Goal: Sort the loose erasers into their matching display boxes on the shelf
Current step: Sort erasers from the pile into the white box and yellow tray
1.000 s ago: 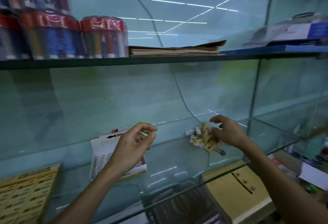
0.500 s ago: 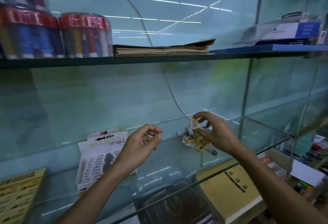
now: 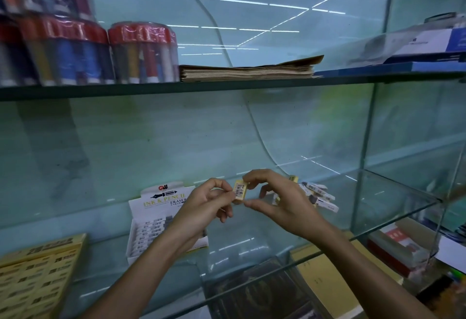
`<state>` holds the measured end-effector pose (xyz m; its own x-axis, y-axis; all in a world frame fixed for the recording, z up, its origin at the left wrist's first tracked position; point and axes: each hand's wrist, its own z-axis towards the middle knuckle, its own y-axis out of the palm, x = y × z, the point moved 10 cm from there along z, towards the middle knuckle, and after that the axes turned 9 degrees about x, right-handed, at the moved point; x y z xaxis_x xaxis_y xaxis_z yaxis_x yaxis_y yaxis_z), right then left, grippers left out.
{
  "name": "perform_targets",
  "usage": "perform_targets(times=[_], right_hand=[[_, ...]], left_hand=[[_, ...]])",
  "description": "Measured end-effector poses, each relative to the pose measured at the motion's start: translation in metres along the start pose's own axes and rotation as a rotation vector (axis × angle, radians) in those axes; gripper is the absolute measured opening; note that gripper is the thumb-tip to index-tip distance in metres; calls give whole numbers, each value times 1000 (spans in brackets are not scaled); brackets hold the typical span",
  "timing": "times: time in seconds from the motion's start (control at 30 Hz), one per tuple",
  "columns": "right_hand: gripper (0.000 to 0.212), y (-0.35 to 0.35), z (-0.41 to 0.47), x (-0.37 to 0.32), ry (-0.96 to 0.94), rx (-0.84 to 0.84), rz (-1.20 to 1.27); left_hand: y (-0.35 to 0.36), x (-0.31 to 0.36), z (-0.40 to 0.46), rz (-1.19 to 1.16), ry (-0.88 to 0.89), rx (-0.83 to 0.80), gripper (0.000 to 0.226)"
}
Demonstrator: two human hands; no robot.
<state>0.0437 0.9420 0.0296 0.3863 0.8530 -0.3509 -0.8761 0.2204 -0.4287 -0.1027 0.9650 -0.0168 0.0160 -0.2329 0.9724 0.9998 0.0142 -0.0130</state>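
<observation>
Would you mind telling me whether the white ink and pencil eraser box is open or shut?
Open. The white display box has its lid flap standing upright behind, and rows of erasers show in its tray.

Both hands (image 3: 290, 207) pinch yellow eraser (image 3: 239, 191).

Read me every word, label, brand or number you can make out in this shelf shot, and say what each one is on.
"INK & PENCIL" on the white display box header.
"ERASER" under it, its end hidden by the left hand.
Red logo above: unreadable.
"2B" on the yellow display box, faint; the rest is blurred.
Barcode label on the yellow eraser in the right hand: digits too small.
Loose erasers, yellow book: too blurred.
</observation>
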Motion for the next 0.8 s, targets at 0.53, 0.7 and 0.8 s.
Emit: perform_targets(times=[0.53, 0.7, 0.8], right_hand=[[11, 70, 11, 27, 573, -10, 633], [10, 97, 10, 36, 800, -16, 810], [8, 113, 13, 29, 772, -64, 748]], left_hand=[[-73, 1, -15, -75, -72, 111, 15], [-110, 34, -24, 473, 342, 261, 13], [-98, 54, -42, 950, 668, 209, 24]])
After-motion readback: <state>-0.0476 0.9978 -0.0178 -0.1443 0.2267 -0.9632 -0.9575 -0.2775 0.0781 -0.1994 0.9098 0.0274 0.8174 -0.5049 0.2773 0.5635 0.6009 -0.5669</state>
